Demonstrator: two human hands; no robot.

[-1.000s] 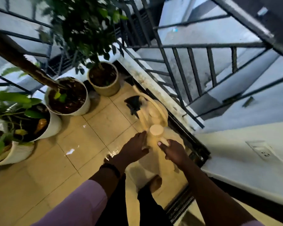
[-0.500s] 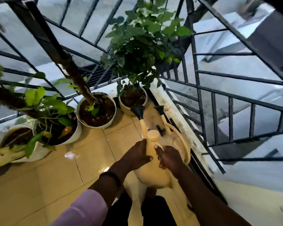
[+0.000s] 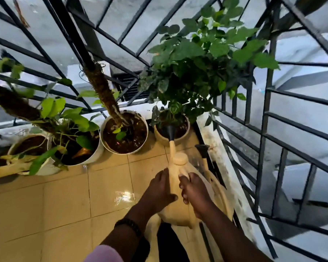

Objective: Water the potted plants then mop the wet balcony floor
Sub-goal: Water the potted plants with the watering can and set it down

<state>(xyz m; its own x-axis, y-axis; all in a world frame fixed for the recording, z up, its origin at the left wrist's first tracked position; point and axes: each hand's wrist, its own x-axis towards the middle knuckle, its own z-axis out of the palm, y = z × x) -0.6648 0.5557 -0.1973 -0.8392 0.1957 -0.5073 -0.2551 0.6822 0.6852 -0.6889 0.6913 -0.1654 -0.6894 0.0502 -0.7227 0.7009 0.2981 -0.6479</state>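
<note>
Both hands on the cream plastic watering can (image 3: 175, 208), held above the tiled floor (image 3: 65, 201) near the right-side ledge (image 3: 214, 148). Left hand (image 3: 156, 190) lies against the can's left flank, fingers fairly straight along the body, thumb spread toward the middle. Right hand (image 3: 194, 190) has its fingers curled over the handle at the top of the can, grasping it.

Head view only:
- Can is tilted forward. Cream screw cap (image 3: 180, 158) on top, long cream spout ending in a black rose (image 3: 169, 130) that sits over the rim of the beige pot (image 3: 160, 136). Can't tell if water is flowing.
- A second black rose on a cream spout (image 3: 202, 149) shows just right of the can, beside the ledge; what it belongs to is hidden behind the can.
- Beige pot: dark soil, bushy green plant (image 3: 202, 59) spreading high above it.
- White pot (image 3: 102, 140) just left of it: dark wet-looking soil, a few small green leaves, a coir-wrapped pole (image 3: 102, 95) rising out at a tilt.
- Next white pot (image 3: 97, 154) to the left: soil mostly covered by broad light-green leaves.
- Far-left white ribbed pot (image 3: 44, 170): brown soil, a leaning stem.
- Pots stand in a row along the black metal railing (image 3: 74, 40).
- Floor tiles show a shiny wet patch (image 3: 124, 196) just left of the hands.
- Dark beaded bracelet (image 3: 129, 225) on left wrist, lilac sleeve (image 3: 104, 254) at the bottom edge.
- No readable labels or writing.
</note>
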